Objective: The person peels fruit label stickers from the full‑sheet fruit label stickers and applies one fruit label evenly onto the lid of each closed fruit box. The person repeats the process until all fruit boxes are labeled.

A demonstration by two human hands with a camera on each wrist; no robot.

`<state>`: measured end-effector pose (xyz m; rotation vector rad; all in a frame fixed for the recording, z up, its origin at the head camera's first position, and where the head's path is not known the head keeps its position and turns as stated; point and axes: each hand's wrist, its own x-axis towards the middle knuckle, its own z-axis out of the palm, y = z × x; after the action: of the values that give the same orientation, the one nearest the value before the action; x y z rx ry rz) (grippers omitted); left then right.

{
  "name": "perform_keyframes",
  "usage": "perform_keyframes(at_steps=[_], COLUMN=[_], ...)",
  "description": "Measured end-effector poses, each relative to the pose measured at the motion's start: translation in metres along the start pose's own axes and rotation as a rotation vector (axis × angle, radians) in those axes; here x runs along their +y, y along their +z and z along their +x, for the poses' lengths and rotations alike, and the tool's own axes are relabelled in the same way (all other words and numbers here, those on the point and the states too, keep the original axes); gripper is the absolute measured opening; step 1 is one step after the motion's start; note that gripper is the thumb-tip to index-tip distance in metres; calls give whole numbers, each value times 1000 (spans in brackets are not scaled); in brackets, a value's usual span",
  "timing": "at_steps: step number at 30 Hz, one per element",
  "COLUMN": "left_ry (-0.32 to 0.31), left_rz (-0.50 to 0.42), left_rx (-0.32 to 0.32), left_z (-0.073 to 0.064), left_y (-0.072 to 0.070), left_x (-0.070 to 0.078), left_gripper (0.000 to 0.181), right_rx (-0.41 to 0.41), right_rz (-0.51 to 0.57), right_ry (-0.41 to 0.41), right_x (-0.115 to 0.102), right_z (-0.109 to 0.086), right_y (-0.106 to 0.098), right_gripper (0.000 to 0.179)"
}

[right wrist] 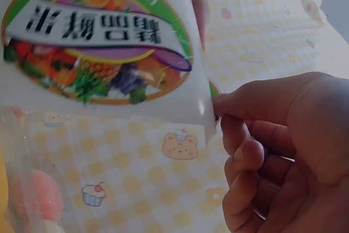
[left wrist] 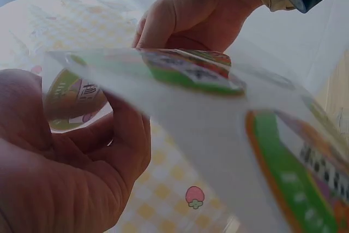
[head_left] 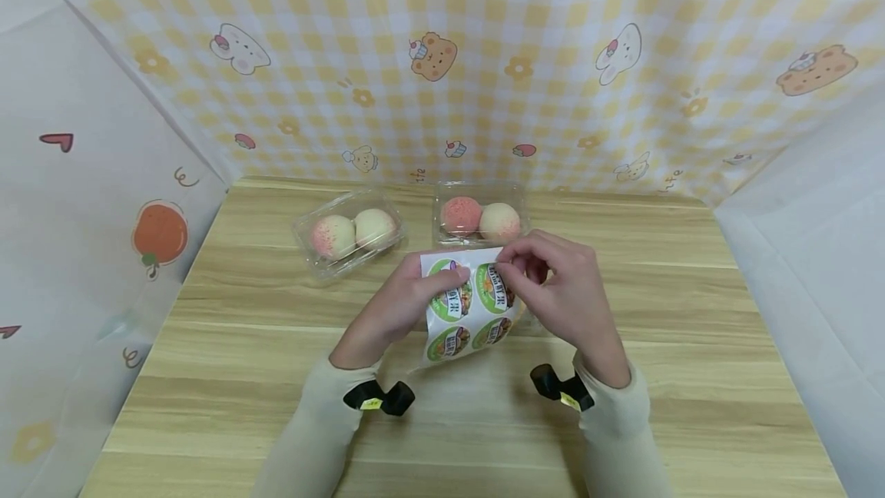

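Note:
My left hand grips a white sheet of round fruit stickers, thumb on top and fingers behind it. The sheet is held up over the table, its lower edge bending down. At its upper right corner my right hand pinches the green edge of one sticker between thumb and forefinger. The right wrist view shows that thumb right at the sheet's edge, the other fingers curled. In the left wrist view the sheet curves across in front of the right hand.
Behind the hands, a clear clamshell box with two peach-shaped buns stands at the left. Another clear box with a pink and a cream bun stands right of it. Clear plastic shows partly under the right hand. A checked cloth backs the wooden table.

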<state>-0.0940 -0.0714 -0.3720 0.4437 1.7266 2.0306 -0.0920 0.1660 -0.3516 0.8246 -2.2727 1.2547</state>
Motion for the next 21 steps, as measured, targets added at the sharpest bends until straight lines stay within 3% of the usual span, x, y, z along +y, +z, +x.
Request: perform_keyframes(at_steps=[9,21], left_ry=[-76,-52], left_rz=[-151,-135], left_rx=[7,78], left_z=[6,9], left_y=[-6,-19], left_x=[-7,-12], left_gripper=[45,40], right_rx=[-18,-25], right_rz=[8,47], right_ry=[39,51], right_x=[7,11], right_z=[0,-1], right_y=[1,-2], right_gripper=[17,16])
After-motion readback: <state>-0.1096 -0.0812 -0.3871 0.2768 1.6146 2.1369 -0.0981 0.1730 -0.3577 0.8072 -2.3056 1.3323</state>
